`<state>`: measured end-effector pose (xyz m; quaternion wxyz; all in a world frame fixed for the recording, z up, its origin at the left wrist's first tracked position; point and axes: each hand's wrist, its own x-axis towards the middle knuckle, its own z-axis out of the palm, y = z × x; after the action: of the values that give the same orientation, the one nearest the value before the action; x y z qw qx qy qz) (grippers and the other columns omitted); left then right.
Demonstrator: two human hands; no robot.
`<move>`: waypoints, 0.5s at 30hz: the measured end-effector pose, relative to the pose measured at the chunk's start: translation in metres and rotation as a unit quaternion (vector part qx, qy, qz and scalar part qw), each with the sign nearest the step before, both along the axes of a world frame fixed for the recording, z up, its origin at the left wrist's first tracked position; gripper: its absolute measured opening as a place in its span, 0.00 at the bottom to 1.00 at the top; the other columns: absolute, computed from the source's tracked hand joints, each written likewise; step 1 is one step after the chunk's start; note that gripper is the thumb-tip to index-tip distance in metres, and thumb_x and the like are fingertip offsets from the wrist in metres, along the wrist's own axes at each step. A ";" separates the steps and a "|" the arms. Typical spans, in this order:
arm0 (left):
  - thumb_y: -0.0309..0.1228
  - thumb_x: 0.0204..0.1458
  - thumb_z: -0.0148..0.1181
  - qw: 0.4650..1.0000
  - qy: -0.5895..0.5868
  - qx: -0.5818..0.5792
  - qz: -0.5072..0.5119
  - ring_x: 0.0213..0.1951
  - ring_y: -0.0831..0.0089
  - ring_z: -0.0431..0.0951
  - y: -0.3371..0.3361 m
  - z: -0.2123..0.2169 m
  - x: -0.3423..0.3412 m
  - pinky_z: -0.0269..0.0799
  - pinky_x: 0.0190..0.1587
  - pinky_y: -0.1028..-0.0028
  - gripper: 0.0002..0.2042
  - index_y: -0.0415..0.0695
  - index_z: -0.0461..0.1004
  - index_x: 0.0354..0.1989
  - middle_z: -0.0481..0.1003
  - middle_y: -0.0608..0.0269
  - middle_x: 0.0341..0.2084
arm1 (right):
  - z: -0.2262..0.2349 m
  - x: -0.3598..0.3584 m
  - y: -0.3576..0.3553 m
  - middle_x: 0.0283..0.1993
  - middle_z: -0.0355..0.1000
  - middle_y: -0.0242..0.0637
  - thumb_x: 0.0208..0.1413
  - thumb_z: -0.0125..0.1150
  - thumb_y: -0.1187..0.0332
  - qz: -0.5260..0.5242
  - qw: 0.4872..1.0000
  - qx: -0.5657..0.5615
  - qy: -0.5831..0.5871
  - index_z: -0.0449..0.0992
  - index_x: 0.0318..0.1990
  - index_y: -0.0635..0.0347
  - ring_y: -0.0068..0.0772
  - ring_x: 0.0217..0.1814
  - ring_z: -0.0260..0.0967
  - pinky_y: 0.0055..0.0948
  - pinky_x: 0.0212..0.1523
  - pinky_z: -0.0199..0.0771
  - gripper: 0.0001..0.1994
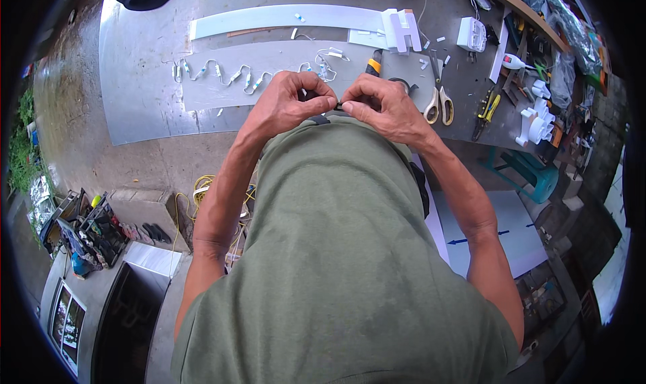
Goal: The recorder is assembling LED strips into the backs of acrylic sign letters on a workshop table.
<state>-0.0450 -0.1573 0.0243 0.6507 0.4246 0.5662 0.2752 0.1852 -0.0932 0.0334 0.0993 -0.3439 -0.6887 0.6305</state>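
Observation:
My left hand (288,105) and my right hand (387,109) meet at the near edge of the metal-topped table, close to my body. Thumb and forefinger are pinched together on each. A tiny dark bit shows between the fingertips, too small to name. Beyond my left hand, a string of small white and blue LED modules (235,77) on thin wire zigzags over a grey sheet (208,96). Just past my right hand lie an orange and black utility knife (374,66) and what looks like a roll of black tape (408,85). Scissors (440,107) with cream handles rest to its right.
A long white strip (289,21) reaches toward a white letter-H shape (405,31) at the back. On the right are a white box-like device (472,34), yellow-handled pliers (486,115) and cluttered tools. A green stool (535,175) stands below, and yellow cable (200,189) lies on the floor.

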 end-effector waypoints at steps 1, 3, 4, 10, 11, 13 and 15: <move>0.35 0.50 0.69 1.000 0.000 0.000 -0.001 0.24 0.83 0.69 0.001 0.001 0.000 0.66 0.28 0.76 0.11 0.39 0.84 0.34 0.79 0.68 0.23 | 0.001 -0.001 0.001 0.35 0.73 0.33 0.60 0.65 0.67 -0.001 1.000 0.000 0.000 0.80 0.40 0.65 0.22 0.33 0.68 0.27 0.35 0.70 0.09; 0.36 0.50 0.69 0.999 0.025 0.007 -0.020 0.24 0.83 0.69 0.003 0.004 -0.001 0.66 0.28 0.76 0.11 0.39 0.84 0.34 0.80 0.67 0.23 | 0.004 -0.003 0.002 0.34 0.73 0.33 0.61 0.64 0.66 0.004 1.000 0.003 -0.027 0.80 0.41 0.65 0.23 0.33 0.69 0.27 0.36 0.70 0.10; 0.36 0.50 0.69 0.999 0.025 0.006 -0.019 0.24 0.83 0.69 0.003 0.004 -0.001 0.66 0.28 0.76 0.11 0.39 0.84 0.34 0.80 0.67 0.23 | 0.003 -0.003 0.001 0.34 0.73 0.33 0.61 0.64 0.66 0.005 1.000 0.002 -0.026 0.80 0.41 0.65 0.23 0.33 0.69 0.27 0.36 0.70 0.10; 0.34 0.50 0.69 0.999 0.031 0.002 -0.027 0.24 0.82 0.72 0.004 0.004 -0.001 0.69 0.28 0.75 0.11 0.37 0.84 0.34 0.80 0.64 0.23 | 0.004 -0.003 0.004 0.32 0.73 0.33 0.62 0.63 0.65 0.015 1.000 0.003 -0.020 0.80 0.41 0.65 0.24 0.33 0.68 0.28 0.35 0.70 0.10; 0.34 0.51 0.69 0.999 0.021 0.015 -0.031 0.25 0.84 0.70 0.004 0.005 -0.001 0.67 0.29 0.77 0.10 0.38 0.83 0.33 0.78 0.68 0.23 | 0.002 -0.003 0.004 0.32 0.73 0.33 0.62 0.63 0.65 0.024 1.000 0.009 -0.016 0.80 0.40 0.65 0.24 0.33 0.68 0.29 0.35 0.69 0.10; 0.34 0.53 0.69 0.999 0.010 0.028 -0.035 0.26 0.86 0.69 0.004 0.005 0.000 0.65 0.29 0.78 0.10 0.38 0.82 0.33 0.77 0.71 0.23 | 0.000 -0.003 0.005 0.32 0.73 0.32 0.62 0.62 0.65 0.031 0.999 0.016 -0.011 0.79 0.39 0.65 0.25 0.32 0.68 0.29 0.35 0.69 0.11; 0.32 0.53 0.69 0.997 0.028 0.048 -0.054 0.28 0.85 0.71 0.004 0.006 0.000 0.67 0.31 0.78 0.09 0.38 0.82 0.33 0.79 0.69 0.25 | -0.001 -0.005 0.004 0.30 0.72 0.32 0.63 0.60 0.64 0.042 0.999 0.014 -0.016 0.78 0.38 0.66 0.24 0.32 0.67 0.30 0.36 0.68 0.11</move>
<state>-0.0452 -0.1530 0.0305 0.6275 0.4924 0.5467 0.2545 0.1801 -0.0890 0.0324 0.0663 -0.3231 -0.7129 0.6188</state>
